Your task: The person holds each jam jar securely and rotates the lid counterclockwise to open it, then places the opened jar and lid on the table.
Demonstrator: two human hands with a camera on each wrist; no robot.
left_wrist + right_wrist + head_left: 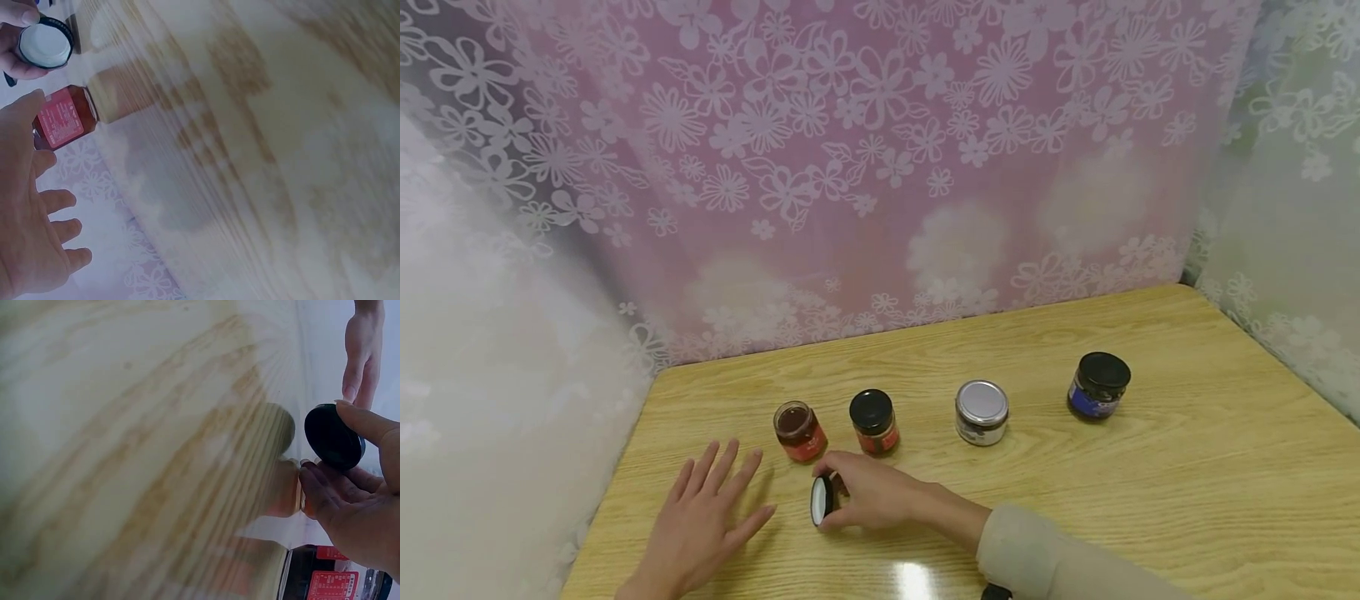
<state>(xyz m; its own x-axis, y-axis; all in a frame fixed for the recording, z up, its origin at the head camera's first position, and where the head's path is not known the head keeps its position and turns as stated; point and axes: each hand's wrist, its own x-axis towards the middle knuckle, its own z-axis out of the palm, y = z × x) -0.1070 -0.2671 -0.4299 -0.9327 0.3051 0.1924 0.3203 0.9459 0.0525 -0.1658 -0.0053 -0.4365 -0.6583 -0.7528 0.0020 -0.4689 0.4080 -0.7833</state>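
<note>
My right hand [876,492] pinches a black jar lid [822,500] between thumb and fingers. The lid stands on edge just over the table, its white inside facing left; the right wrist view shows its black top [334,436]. Left of it, my left hand [696,521] is held over the table with fingers spread, holding nothing. Between and beyond the hands stands an uncovered glass jar [801,432] with a red label and dark red contents. In the left wrist view this jar [65,117] is close to the left thumb.
Right of the uncovered jar stand a black-lidded jar with a red label [874,422], a silver-lidded jar [982,412] and a black-lidded jar with a blue label [1097,386]. They are on a wooden table [1187,467]. A flowered pink curtain [865,167] hangs behind it.
</note>
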